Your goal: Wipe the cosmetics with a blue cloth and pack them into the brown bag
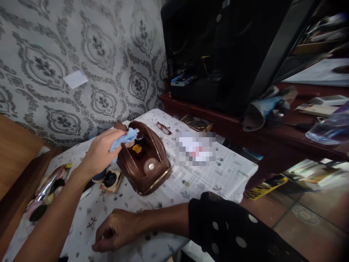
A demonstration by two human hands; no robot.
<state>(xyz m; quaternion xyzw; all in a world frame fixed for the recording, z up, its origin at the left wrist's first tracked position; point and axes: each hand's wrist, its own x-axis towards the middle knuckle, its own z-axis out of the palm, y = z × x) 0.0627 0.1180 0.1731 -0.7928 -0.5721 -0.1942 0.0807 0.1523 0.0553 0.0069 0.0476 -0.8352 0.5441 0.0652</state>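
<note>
My left hand (105, 149) pinches a light blue cloth (125, 138) over the mouth of a brown leather handbag (143, 182). The bag stands unzipped on the patterned tablecloth, its lining, a round snap and a yellow item (137, 148) showing inside. A dark round-topped item (139, 134) sits at the bag's opening, close to the cloth; its kind cannot be told. Nearer to me, my right hand (117, 229) rests on the tablecloth with its fingers curled in a loose fist and nothing visible in it. Beside the bag lies a small box with a black round item (111, 179) on it.
Red-framed glasses (164, 128) lie behind the bag, and a blurred-out white item (195, 149) is to its right. Cosmetics-like items in a clear pouch (50, 185) lie at the left. A large television (218, 54) stands on a dark red cabinet (229, 127) beyond the table.
</note>
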